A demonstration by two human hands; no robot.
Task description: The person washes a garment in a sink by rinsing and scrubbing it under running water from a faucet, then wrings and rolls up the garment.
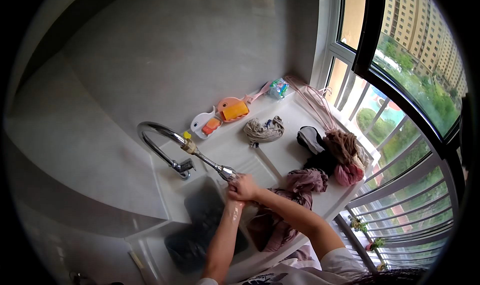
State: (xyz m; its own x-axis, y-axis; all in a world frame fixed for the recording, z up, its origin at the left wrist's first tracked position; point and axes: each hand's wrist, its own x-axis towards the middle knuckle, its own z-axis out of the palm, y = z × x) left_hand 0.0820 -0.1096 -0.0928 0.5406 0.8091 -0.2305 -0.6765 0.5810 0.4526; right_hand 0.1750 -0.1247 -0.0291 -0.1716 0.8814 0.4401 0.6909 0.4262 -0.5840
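Just below the spray head of the faucet [226,172], both my hands are pressed together. My right hand [244,187] lies closed over my left hand [233,192], and the fingers of the left are mostly hidden. Wet, shiny patches show on my left wrist. Beneath my left forearm, the sink basin [192,197] contains dark water and dark cloth. A mauve garment [275,230] is bunched beside my right forearm, with more mauve fabric [306,180] up on the ledge.
A greyish wrung cloth [264,131], a brown garment [341,146] and a pink cloth [349,174] rest on the counter. Along the wall stand a white soap dish [200,120], a pink fish-shaped dish [226,105] and pink hangers [315,102]. A barred window [390,105] borders the right.
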